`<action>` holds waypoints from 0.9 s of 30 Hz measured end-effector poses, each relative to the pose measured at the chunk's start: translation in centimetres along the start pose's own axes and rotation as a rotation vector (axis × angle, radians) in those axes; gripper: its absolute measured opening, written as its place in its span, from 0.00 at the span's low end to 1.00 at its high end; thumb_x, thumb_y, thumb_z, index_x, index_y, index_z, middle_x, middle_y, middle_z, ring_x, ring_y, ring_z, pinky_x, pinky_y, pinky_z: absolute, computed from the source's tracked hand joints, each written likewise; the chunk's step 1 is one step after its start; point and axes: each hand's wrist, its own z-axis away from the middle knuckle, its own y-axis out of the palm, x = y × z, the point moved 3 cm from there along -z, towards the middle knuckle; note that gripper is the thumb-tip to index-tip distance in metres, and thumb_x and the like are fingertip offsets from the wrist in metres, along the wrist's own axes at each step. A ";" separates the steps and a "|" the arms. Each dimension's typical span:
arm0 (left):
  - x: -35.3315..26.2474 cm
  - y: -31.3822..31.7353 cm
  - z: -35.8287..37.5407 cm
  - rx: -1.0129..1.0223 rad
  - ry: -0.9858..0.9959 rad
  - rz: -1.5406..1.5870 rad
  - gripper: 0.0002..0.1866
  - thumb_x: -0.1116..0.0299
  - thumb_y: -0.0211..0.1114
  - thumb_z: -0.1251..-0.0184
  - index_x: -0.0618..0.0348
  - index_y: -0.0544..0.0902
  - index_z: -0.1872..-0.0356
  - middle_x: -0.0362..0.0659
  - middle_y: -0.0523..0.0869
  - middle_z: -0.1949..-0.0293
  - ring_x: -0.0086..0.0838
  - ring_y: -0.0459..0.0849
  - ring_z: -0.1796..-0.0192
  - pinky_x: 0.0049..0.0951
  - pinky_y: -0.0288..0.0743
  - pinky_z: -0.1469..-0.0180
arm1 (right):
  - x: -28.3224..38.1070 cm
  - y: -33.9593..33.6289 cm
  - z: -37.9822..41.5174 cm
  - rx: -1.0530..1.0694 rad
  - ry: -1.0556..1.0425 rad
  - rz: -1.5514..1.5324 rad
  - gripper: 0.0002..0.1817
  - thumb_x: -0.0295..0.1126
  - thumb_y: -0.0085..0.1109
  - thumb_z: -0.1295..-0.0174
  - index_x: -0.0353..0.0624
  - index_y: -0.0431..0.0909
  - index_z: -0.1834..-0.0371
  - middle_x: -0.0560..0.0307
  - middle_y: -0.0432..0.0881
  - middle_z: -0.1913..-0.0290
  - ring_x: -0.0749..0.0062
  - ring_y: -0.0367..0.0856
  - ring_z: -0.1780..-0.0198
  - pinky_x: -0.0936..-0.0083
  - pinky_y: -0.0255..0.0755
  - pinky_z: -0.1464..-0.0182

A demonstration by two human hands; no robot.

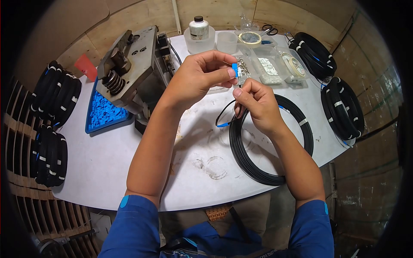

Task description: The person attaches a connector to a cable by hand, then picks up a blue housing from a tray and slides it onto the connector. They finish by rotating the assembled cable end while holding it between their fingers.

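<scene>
Between the thumb and fingers of my left hand [200, 77] is a small blue plastic connector [235, 68], held upright above the table. Just below it, my right hand [258, 103] pinches the black cable [240, 84], whose end meets the connector's lower side. A whitish part shows beside the blue piece, too small to make out. The cable belongs to a black coil [247, 163] lying on the table under my right hand and forearm. Another cable end with a blue tip [223, 125] loops out left of the coil.
A metal press [133, 60] with a spring stands at left, beside a blue tray [88, 124] of small blue parts. Clear bins [267, 69], a bottle [198, 29], a tape roll [250, 38] and scissors [270, 29] sit at the back. Tied coils [342, 107] flank both sides.
</scene>
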 end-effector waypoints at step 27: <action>-0.1 0.1 0.1 0.013 0.011 -0.019 0.14 0.73 0.68 0.36 0.64 0.81 0.51 0.40 0.85 0.60 0.23 0.83 0.57 0.27 0.80 0.52 | -0.2 0.5 0.1 0.143 0.153 -0.283 0.14 0.39 0.50 0.26 0.44 0.67 0.68 0.62 0.74 0.77 0.71 0.83 0.75 0.77 0.78 0.69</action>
